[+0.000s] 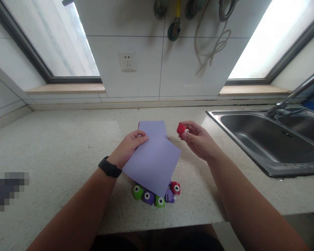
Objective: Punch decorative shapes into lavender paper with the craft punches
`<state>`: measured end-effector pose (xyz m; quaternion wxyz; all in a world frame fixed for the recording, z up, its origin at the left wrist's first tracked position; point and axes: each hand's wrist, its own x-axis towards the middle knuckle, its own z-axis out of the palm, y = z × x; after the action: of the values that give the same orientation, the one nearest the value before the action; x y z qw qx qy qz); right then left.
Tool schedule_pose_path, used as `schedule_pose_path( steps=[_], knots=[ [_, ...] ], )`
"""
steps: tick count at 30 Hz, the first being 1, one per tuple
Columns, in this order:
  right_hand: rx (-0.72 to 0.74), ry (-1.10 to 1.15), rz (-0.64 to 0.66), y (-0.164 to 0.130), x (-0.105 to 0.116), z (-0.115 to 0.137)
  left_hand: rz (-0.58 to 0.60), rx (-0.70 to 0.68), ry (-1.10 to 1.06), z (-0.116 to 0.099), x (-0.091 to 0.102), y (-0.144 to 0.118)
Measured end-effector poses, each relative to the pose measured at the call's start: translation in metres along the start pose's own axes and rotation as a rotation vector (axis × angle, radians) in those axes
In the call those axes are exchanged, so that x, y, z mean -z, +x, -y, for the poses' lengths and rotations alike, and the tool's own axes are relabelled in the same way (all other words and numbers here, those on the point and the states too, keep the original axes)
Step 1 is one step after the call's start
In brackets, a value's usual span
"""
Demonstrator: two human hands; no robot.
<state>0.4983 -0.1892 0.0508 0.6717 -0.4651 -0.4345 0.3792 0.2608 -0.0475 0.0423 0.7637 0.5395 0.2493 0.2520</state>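
Note:
My left hand (132, 144) pinches a lavender sheet of paper (154, 162) by its left side, thumb on top. The sheet is turned at an angle and overlaps another lavender sheet (152, 126) behind it, where a thin red edge peeks out. To the right of the paper, my right hand (197, 137) holds a small red craft punch (181, 129) between thumb and fingers, apart from the sheet. Below the paper's near corner sit several more punches, among them a green punch (137, 192), a purple punch (148, 197) and a red punch (176, 188), some partly covered.
A speckled pale countertop (68, 146) runs along the tiled wall. A steel sink (272, 139) with a faucet (277, 108) lies on the right. On the wall are a power socket (127, 61), pipes and a looped cord (214, 48).

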Motion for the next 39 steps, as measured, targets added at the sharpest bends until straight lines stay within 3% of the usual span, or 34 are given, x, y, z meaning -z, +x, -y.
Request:
schedule_pose_path(
  steps=[5,12,21,39],
  knots=[
    [-0.149,-0.011,0.03,0.001,-0.009,-0.01,0.067,-0.005,0.078,0.008,-0.002,-0.001],
    [-0.259,0.044,0.04,0.0,-0.019,-0.019,0.039,-0.056,0.274,0.008,-0.007,-0.001],
    [-0.169,-0.048,0.078,0.002,-0.013,-0.025,0.049,-0.218,0.449,0.012,-0.011,0.0],
    [-0.166,-0.058,0.149,0.0,-0.018,-0.033,0.078,-0.186,0.402,0.012,-0.013,-0.002]
  ],
)
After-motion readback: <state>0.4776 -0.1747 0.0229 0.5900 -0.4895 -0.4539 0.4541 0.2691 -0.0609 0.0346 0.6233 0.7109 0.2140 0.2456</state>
